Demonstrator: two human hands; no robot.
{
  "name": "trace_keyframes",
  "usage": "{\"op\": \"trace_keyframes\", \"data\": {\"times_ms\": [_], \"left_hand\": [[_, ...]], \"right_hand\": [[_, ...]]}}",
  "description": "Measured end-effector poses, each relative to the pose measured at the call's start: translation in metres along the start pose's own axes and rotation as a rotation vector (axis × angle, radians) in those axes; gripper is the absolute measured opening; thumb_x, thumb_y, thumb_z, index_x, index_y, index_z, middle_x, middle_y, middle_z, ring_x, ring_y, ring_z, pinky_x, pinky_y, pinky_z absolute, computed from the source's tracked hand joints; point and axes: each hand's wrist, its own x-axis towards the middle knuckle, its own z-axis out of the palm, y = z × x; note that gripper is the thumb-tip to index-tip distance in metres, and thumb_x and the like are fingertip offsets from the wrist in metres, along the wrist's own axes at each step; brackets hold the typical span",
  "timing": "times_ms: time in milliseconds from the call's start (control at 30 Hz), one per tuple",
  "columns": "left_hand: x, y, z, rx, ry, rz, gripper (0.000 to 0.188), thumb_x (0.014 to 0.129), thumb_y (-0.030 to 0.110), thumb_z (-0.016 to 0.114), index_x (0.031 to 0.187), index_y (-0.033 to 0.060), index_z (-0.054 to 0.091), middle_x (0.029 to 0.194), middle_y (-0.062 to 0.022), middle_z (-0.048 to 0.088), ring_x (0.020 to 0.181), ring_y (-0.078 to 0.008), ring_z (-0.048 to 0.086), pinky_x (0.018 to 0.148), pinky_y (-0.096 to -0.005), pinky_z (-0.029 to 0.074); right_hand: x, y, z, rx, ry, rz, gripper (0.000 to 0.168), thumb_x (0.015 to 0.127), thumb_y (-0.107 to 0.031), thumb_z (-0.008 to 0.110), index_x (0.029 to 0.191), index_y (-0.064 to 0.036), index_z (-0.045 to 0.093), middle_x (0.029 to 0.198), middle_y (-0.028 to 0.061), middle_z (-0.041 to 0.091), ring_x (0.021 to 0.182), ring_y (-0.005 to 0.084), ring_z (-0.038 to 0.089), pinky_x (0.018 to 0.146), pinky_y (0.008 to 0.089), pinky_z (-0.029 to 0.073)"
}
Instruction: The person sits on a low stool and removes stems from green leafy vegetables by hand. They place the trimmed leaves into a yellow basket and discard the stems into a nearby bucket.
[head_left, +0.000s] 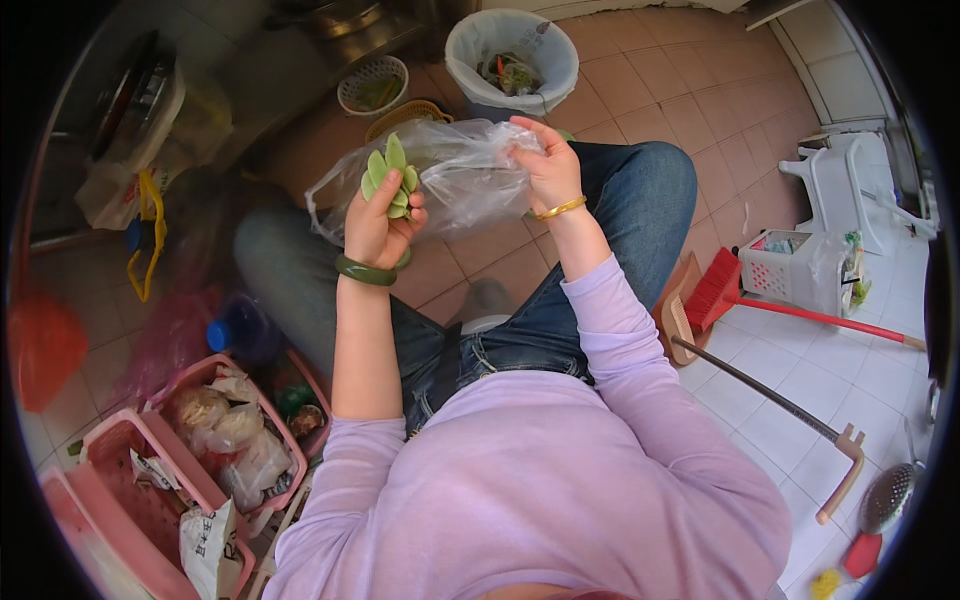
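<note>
My left hand (385, 225) grips a small bunch of flat green bean pods (390, 174), the thumb pressed across them. A clear plastic bag (457, 176) stretches between my hands above the tiled floor. With its fingers pinched on the gathered right end of the bag, my right hand (551, 169) holds it up. The bag's left end, with a loop handle, hangs behind my left hand; whether that hand also touches the bag I cannot tell. A dark green bangle (367, 271) is on my left wrist and a gold bracelet (562, 208) on my right.
Ahead stand a lined waste bin (512, 64) with scraps, a white basket (373, 86) and a yellow basket (405, 116). Pink baskets (225, 442) with bagged goods are at left. At right are a red broom (716, 289), a dustpan (681, 315) and a white stool (847, 187).
</note>
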Motion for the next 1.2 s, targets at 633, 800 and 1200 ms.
{"op": "trace_keyframes", "data": {"times_ms": [633, 800, 1200], "left_hand": [[0.087, 0.033, 0.043, 0.100, -0.015, 0.097, 0.021, 0.088, 0.013, 0.058, 0.105, 0.0051, 0.050, 0.089, -0.0050, 0.058, 0.071, -0.0140, 0.057, 0.058, -0.0267, 0.050], [0.095, 0.006, 0.024, 0.120, 0.103, 0.029, 0.025, 0.088, 0.012, 0.059, 0.110, 0.0054, 0.050, 0.092, -0.0049, 0.058, 0.072, -0.0139, 0.058, 0.059, -0.0266, 0.050], [0.081, 0.040, 0.012, -0.020, 0.074, 0.208, 0.018, 0.090, 0.012, 0.054, 0.106, 0.0048, 0.050, 0.093, -0.0063, 0.057, 0.076, -0.0171, 0.055, 0.063, -0.0288, 0.049]], "right_hand": [[0.196, -0.039, -0.006, -1.200, 0.311, -0.735, 0.062, 0.066, -0.033, 0.070, 0.113, 0.000, 0.048, 0.122, 0.0246, 0.040, 0.113, 0.0391, 0.041, 0.094, 0.0445, 0.038], [0.156, 0.056, -0.040, -2.093, -0.247, -0.020, 0.063, 0.072, -0.049, 0.062, 0.123, -0.012, 0.053, 0.129, 0.0136, 0.048, 0.124, 0.0304, 0.041, 0.100, 0.0419, 0.034], [0.078, 0.063, -0.012, -1.937, -0.309, 0.162, 0.033, 0.074, -0.020, 0.062, 0.103, -0.008, 0.051, 0.089, 0.0178, 0.064, 0.087, 0.0353, 0.062, 0.073, 0.0433, 0.050]]}}
